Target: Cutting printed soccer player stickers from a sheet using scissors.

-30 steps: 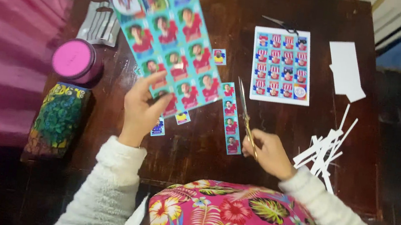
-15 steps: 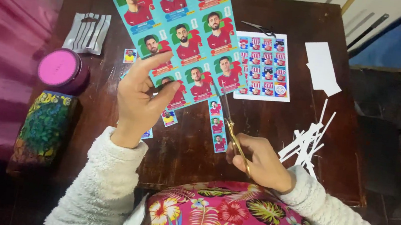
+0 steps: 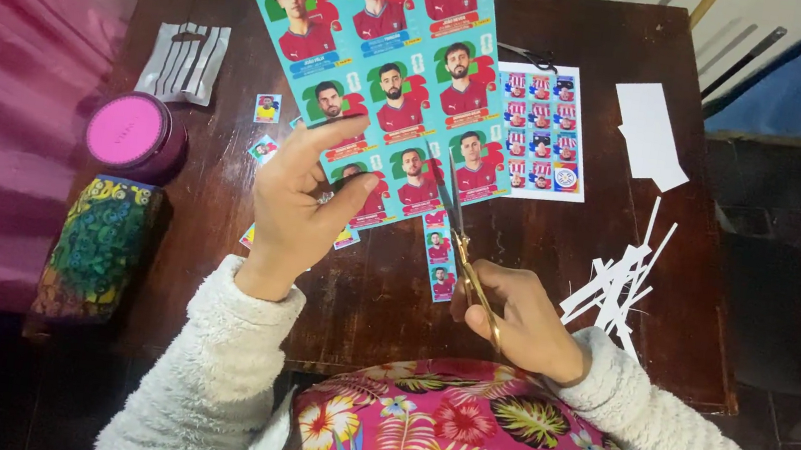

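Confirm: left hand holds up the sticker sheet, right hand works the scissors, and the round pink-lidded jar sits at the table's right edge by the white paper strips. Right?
One error. The head view shows the pink-lidded jar at the table's left edge, above a patterned pouch, not by the white paper strips on the right. The rest holds: left hand holds up the sticker sheet, right hand works the scissors.

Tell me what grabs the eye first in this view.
The big turquoise sticker sheet of portraits, held up over the table by the left hand. Just right of it, the right hand works gold-handled scissors into its lower edge. A pink-lidded jar stands at the table's left.
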